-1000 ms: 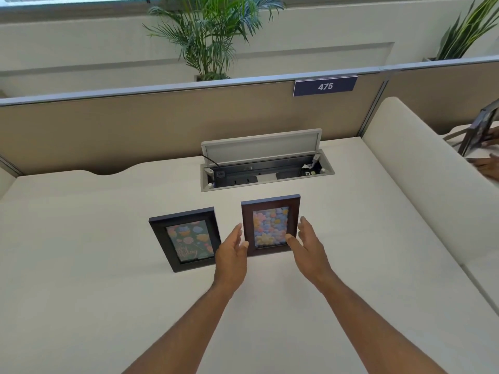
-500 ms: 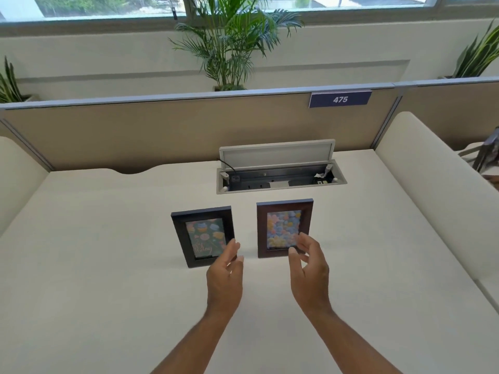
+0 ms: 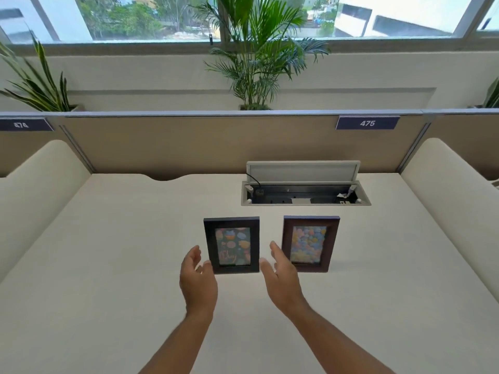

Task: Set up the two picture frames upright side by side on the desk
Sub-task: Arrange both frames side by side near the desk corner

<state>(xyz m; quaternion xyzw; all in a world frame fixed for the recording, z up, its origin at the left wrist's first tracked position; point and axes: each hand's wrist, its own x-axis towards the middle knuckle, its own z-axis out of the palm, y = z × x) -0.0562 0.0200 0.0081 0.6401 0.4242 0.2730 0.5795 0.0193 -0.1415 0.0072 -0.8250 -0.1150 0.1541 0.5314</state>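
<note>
Both hands are open and hold nothing. The left hand (image 3: 198, 282) has its fingers loosely curled and its palm turned inward, just beside the lower left corner of the black frame (image 3: 232, 244); whether the thumb touches the frame's edge cannot be told. The right hand (image 3: 280, 276) is spread with its palm facing left, in the gap between the two frames, its fingertips overlapping the lower left edge of the brown frame (image 3: 310, 243) in view. The black frame sits between the two hands. Both frames stand upright side by side on the white desk (image 3: 108, 265), apart from each other, pictures facing the person. Behind them the desk's cable box (image 3: 305, 195) has its lid raised.
</note>
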